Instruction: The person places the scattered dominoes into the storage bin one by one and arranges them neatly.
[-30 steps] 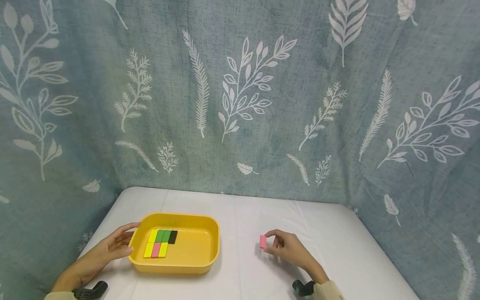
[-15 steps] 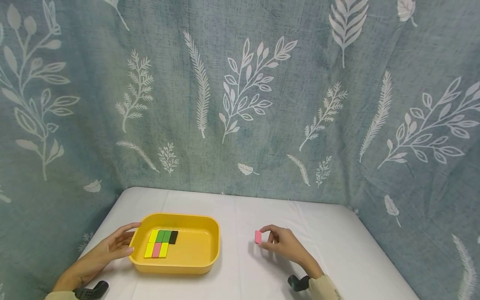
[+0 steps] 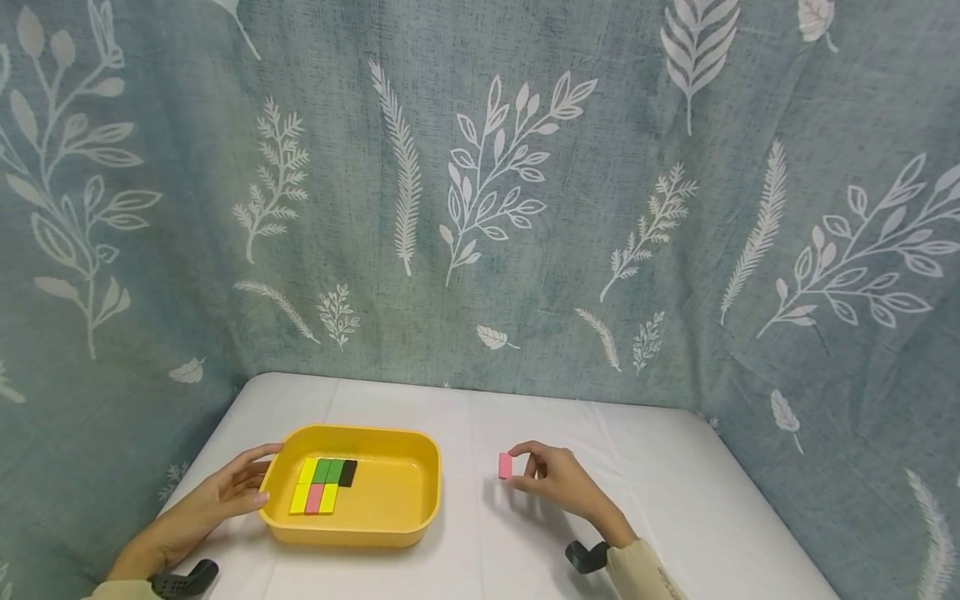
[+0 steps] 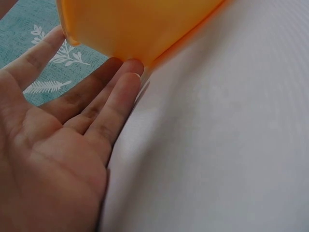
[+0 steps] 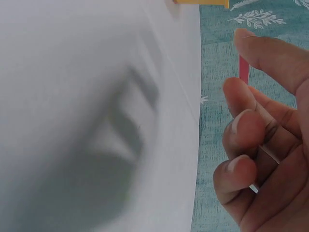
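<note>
Between the thumb and fingertips of my right hand (image 3: 558, 477) is a small pink rectangular block (image 3: 506, 466), pinched above the white table. The right wrist view shows only a thin strip of this pink block (image 5: 244, 70) between the digits. On the left, a yellow tray (image 3: 390, 535) stands with my left hand (image 3: 206, 506) at its left end. Seen from the left wrist, fairly straight fingers (image 4: 123, 94) touch the tray's outer wall (image 4: 130, 29). Flat yellow, green, pink and black blocks (image 3: 321, 485) lie side by side in two rows inside the tray, towards its left.
A white cloth (image 3: 480, 575) covers the table. Blue-green curtains (image 3: 420, 333) with white leaf prints hang behind the table and along both sides. Each wrist wears a black device, such as the right wrist's device (image 3: 586, 557).
My right hand has moved left and slightly away from me, carrying the pink block closer to the tray. My left hand and the tray have stayed in place.
</note>
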Demonstrator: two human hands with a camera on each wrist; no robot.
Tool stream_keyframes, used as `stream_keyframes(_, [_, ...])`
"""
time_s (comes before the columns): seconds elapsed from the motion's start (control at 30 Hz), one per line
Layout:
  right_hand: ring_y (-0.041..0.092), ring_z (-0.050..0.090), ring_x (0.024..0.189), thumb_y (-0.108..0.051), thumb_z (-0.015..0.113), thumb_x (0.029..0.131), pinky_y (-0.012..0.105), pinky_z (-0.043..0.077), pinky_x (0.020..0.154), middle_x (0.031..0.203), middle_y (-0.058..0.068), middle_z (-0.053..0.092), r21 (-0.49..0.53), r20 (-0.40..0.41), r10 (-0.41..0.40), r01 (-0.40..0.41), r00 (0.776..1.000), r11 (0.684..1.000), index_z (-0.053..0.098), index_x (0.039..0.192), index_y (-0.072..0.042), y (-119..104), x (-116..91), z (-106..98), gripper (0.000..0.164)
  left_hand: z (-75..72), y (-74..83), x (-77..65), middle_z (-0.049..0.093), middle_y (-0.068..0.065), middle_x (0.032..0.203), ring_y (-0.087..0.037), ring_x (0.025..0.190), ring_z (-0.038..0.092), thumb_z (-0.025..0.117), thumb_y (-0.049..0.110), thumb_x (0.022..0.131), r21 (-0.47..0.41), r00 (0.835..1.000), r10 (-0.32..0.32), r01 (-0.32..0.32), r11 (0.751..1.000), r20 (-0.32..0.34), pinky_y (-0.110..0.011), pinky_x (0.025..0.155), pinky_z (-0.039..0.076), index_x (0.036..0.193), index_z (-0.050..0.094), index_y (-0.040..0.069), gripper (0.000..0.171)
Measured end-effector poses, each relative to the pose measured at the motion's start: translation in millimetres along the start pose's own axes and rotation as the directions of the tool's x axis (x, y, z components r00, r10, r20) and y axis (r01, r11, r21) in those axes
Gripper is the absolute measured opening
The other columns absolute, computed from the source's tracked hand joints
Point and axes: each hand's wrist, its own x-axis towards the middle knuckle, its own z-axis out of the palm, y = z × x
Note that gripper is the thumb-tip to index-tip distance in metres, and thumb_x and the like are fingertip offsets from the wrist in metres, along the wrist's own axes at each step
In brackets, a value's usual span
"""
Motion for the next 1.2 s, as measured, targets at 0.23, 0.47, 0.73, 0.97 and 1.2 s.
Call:
stream_keyframes(0.23, [0.005,0.046,0.058,-0.033,0.082,0.090,0.022,0.041,0.053,0.072,-0.009,0.063,0.004,0.007,-0.017,0.017,1.000,1.000,0.069,0.124,-0.019,-9.6,8.7,3.7,0.039,-0.2,1.3,-1.9,0.029,-0.028,0.160,-0.045,0.142,0.036,0.064,0.026,0.102,0.003,1.000,0.023,-0.023,1.000,0.006,-0.064,0.109,0.039,0.163,0.023,0.019,0.074])
stream_keyframes(0.47, [0.005,0.047,0.058,-0.036,0.081,0.090,0.021,0.040,0.053,0.073,-0.010,0.063,-0.005,0.020,-0.029,0.029,0.999,1.000,0.069,0.124,-0.020,-20.1,18.8,8.1,0.039,0.8,1.5,-1.1,0.029,-0.029,0.160,-0.048,0.143,0.034,0.064,0.027,0.102,0.005,1.000,0.006,-0.006,1.000,-0.004,-0.063,0.109,0.040,0.164,0.022,0.017,0.075])
stream_keyframes(0.73, [0.005,0.047,0.058,-0.039,0.081,0.089,0.020,0.039,0.053,0.072,-0.010,0.063,-0.011,0.024,-0.067,0.067,0.997,0.998,0.069,0.124,-0.020,-30.6,26.3,13.3,0.041,1.1,1.7,-1.4,0.028,-0.031,0.160,-0.049,0.143,0.033,0.064,0.026,0.103,0.016,1.000,0.011,-0.011,1.000,0.002,-0.064,0.109,0.039,0.164,0.020,0.015,0.076])
stream_keyframes(0.97, [0.005,0.049,0.060,-0.043,0.081,0.089,0.020,0.042,0.056,0.073,-0.010,0.063,-0.013,0.035,-0.089,0.089,0.995,0.996,0.068,0.125,-0.021,-42.2,34.1,17.3,0.044,1.3,3.3,-1.4,0.027,-0.032,0.160,-0.051,0.144,0.031,0.065,0.026,0.102,0.013,1.000,-0.002,0.002,1.000,-0.004,-0.068,0.109,0.036,0.164,0.020,0.014,0.078])
stream_keyframes(1.2, [0.007,0.051,0.061,-0.040,0.081,0.089,0.021,0.044,0.056,0.073,-0.010,0.062,-0.003,0.062,-0.112,0.113,0.992,0.994,0.069,0.124,-0.019,-55.0,41.7,24.4,0.042,2.6,2.1,-0.3,0.028,-0.030,0.160,-0.048,0.143,0.034,0.066,0.030,0.101,0.015,0.999,-0.030,0.031,0.999,-0.018,-0.066,0.109,0.038,0.164,0.020,0.015,0.080])
